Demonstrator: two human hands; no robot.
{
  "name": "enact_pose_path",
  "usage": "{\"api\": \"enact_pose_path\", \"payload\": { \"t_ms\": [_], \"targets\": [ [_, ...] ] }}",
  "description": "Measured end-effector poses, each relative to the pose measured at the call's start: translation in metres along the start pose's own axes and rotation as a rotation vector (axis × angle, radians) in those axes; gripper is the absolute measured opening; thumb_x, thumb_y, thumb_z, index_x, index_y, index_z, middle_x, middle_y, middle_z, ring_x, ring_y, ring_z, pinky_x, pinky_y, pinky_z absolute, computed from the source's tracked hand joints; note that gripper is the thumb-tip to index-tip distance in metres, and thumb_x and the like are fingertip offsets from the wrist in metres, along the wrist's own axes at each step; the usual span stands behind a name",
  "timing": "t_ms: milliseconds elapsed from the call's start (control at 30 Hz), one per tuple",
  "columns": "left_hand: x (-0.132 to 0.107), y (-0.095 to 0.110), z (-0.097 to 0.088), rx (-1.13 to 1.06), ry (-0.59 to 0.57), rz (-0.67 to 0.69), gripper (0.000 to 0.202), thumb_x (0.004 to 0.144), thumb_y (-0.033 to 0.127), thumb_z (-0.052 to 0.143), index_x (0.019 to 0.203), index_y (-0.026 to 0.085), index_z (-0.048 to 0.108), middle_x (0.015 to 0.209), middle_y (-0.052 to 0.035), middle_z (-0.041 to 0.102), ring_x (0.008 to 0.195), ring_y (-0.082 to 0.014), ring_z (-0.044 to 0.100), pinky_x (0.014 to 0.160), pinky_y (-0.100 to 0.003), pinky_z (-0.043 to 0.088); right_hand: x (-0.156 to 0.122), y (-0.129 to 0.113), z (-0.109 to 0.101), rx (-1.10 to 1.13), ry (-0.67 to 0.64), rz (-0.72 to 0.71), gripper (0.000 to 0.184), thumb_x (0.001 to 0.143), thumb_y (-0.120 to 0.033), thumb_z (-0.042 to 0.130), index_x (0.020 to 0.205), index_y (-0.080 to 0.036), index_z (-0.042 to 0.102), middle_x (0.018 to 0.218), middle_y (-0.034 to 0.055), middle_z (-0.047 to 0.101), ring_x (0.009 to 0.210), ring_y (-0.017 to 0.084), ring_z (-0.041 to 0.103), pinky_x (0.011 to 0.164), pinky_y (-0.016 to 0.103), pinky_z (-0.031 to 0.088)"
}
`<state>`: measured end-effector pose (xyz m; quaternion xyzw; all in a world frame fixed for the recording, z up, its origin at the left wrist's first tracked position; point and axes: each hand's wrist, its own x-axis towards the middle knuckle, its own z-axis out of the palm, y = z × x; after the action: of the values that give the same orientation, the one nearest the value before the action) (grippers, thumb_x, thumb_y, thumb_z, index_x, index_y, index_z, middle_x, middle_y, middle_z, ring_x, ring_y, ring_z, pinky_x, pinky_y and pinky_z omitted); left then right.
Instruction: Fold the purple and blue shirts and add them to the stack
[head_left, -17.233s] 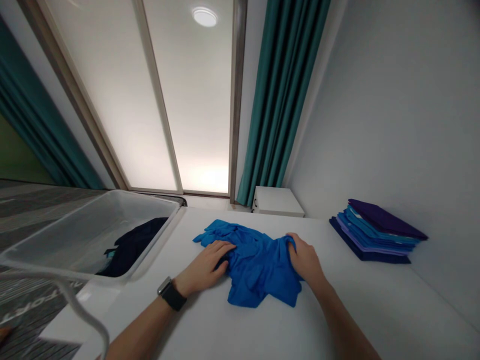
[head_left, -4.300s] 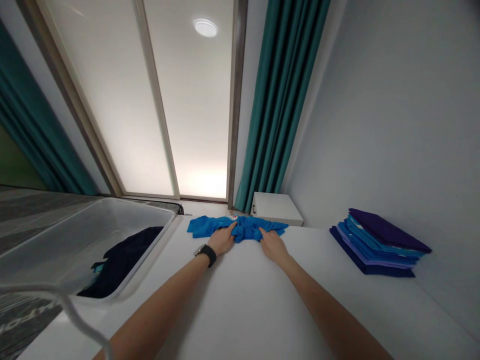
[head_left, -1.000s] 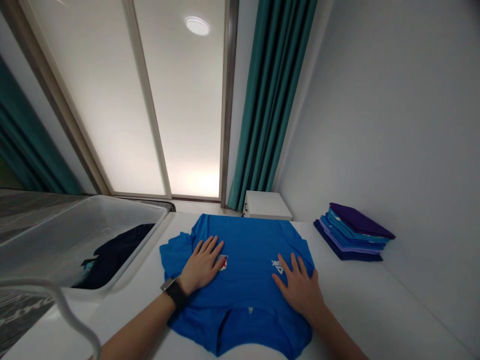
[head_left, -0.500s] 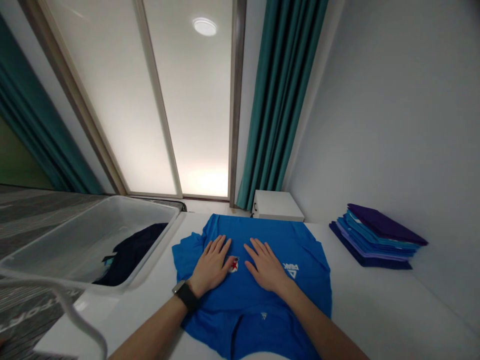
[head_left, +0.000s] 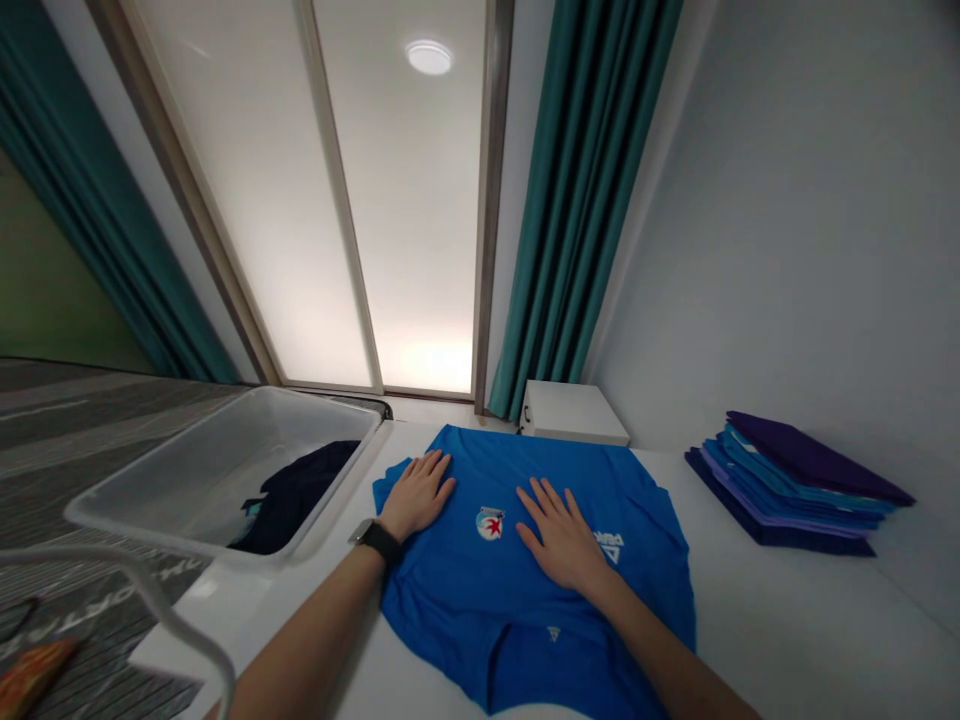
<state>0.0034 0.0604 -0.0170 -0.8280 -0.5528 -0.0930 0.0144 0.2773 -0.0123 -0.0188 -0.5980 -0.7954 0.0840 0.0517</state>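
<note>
A blue T-shirt [head_left: 487,580] lies spread on the white table, its neckline toward me and its hem at the far side. It bears a round badge with a red figure and white lettering on the chest. My left hand [head_left: 416,495], with a dark watch on the wrist, rests flat near the shirt's left sleeve, fingers stretched out. Right of the badge, my right hand [head_left: 562,535] lies palm down on the fabric, fingers spread, beside the white lettering. Neither hand grips the cloth.
A translucent plastic bin [head_left: 172,480] with dark clothing [head_left: 304,495] inside stands at the left. At the right, a stack of folded clothes [head_left: 795,490] sits on the white table [head_left: 757,620] by the wall. A grey curved tube [head_left: 165,610] crosses the lower left.
My left hand has slid outward, away from the badge toward the left sleeve, uncovering the badge. My right hand stays flat on the chest. The whole view has shifted slightly.
</note>
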Motion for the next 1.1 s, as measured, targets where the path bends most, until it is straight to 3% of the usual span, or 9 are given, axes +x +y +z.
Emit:
{"api": "enact_pose_path", "payload": {
  "t_ms": [100, 233, 367, 500, 600, 700, 800, 933, 1100],
  "targets": [
    [0.005, 0.009, -0.003, 0.008, -0.021, 0.008, 0.053, 0.1, 0.045, 0.03, 0.145, 0.019, 0.041, 0.152, -0.0083, 0.038, 0.141, -0.0241, 0.032, 0.117, -0.043, 0.025, -0.006, 0.006, 0.002, -0.01, 0.01, 0.039, 0.064, 0.097, -0.06, 0.019, 0.152, -0.028, 0.022, 0.16, 0.0029, 0.012, 0.148, 0.024, 0.004, 0.118, 0.051, 0.001],
    [-0.002, 0.017, -0.003, 0.072, -0.012, -0.087, 0.056, 0.099, 0.048, 0.031, 0.145, 0.018, 0.041, 0.153, -0.0094, 0.037, 0.142, -0.029, 0.03, 0.114, -0.047, 0.025, -0.012, 0.009, -0.002, -0.005, 0.017, 0.03, 0.063, 0.097, -0.059, 0.019, 0.152, -0.029, 0.023, 0.16, 0.0027, 0.014, 0.147, 0.024, 0.006, 0.118, 0.051, 0.001],
    [-0.023, 0.025, -0.005, 0.145, 0.006, -0.105, 0.061, 0.097, 0.051, 0.032, 0.145, 0.013, 0.041, 0.149, -0.0179, 0.04, 0.138, -0.0358, 0.034, 0.106, -0.053, 0.032, -0.016, 0.01, -0.008, 0.023, -0.027, -0.035, 0.062, 0.097, -0.059, 0.019, 0.151, -0.03, 0.024, 0.16, 0.0022, 0.014, 0.147, 0.022, 0.006, 0.118, 0.049, 0.003],
    [-0.028, 0.025, -0.017, 0.174, 0.023, -0.088, 0.059, 0.096, 0.052, 0.033, 0.137, 0.013, 0.049, 0.135, -0.0213, 0.054, 0.128, -0.0378, 0.045, 0.103, -0.056, 0.031, -0.02, 0.012, -0.007, 0.065, -0.055, -0.092, 0.062, 0.097, -0.06, 0.021, 0.151, -0.03, 0.024, 0.16, 0.0016, 0.013, 0.147, 0.021, 0.007, 0.119, 0.047, 0.005],
    [-0.007, 0.016, -0.027, 0.154, 0.034, -0.056, 0.047, 0.098, 0.041, 0.033, 0.131, 0.015, 0.053, 0.127, -0.0171, 0.06, 0.126, -0.0324, 0.047, 0.106, -0.052, 0.03, -0.021, 0.014, -0.005, 0.083, -0.06, -0.102, 0.061, 0.097, -0.059, 0.023, 0.151, -0.031, 0.024, 0.161, 0.0012, 0.012, 0.147, 0.02, 0.007, 0.119, 0.046, 0.004],
    [0.027, 0.005, -0.028, 0.081, -0.036, 0.015, 0.048, 0.098, 0.03, 0.032, 0.143, 0.015, 0.04, 0.148, -0.0132, 0.043, 0.138, -0.0243, 0.035, 0.112, -0.042, 0.027, -0.021, 0.014, -0.005, 0.097, -0.06, -0.102, 0.06, 0.098, -0.058, 0.024, 0.151, -0.032, 0.024, 0.161, 0.0008, 0.013, 0.147, 0.02, 0.007, 0.119, 0.046, 0.003],
    [0.057, -0.001, -0.017, 0.037, -0.119, 0.034, 0.054, 0.098, 0.034, 0.031, 0.149, 0.016, 0.031, 0.155, -0.0085, 0.033, 0.143, -0.0195, 0.027, 0.115, -0.037, 0.022, -0.021, 0.014, -0.007, 0.111, -0.055, -0.104, 0.059, 0.098, -0.057, 0.024, 0.151, -0.031, 0.025, 0.161, 0.0009, 0.014, 0.147, 0.02, 0.007, 0.119, 0.046, 0.002],
    [0.076, -0.002, 0.004, 0.038, -0.162, -0.073, 0.059, 0.099, 0.044, 0.025, 0.15, 0.015, 0.029, 0.156, -0.01, 0.03, 0.144, -0.0235, 0.025, 0.115, -0.047, 0.022, -0.021, 0.013, -0.01, 0.12, -0.056, -0.105, 0.06, 0.098, -0.057, 0.025, 0.151, -0.03, 0.026, 0.161, 0.0011, 0.014, 0.147, 0.02, 0.008, 0.119, 0.046, 0.002],
    [0.075, -0.01, 0.016, 0.05, -0.153, -0.193, 0.065, 0.098, 0.049, 0.018, 0.151, 0.013, 0.025, 0.158, -0.0122, 0.021, 0.146, -0.0251, 0.018, 0.115, -0.053, 0.017, -0.022, 0.011, -0.014, 0.127, -0.057, -0.087, 0.058, 0.098, -0.054, 0.024, 0.151, -0.029, 0.027, 0.16, 0.0012, 0.016, 0.147, 0.019, 0.011, 0.12, 0.044, 0.004]
  ]
}}
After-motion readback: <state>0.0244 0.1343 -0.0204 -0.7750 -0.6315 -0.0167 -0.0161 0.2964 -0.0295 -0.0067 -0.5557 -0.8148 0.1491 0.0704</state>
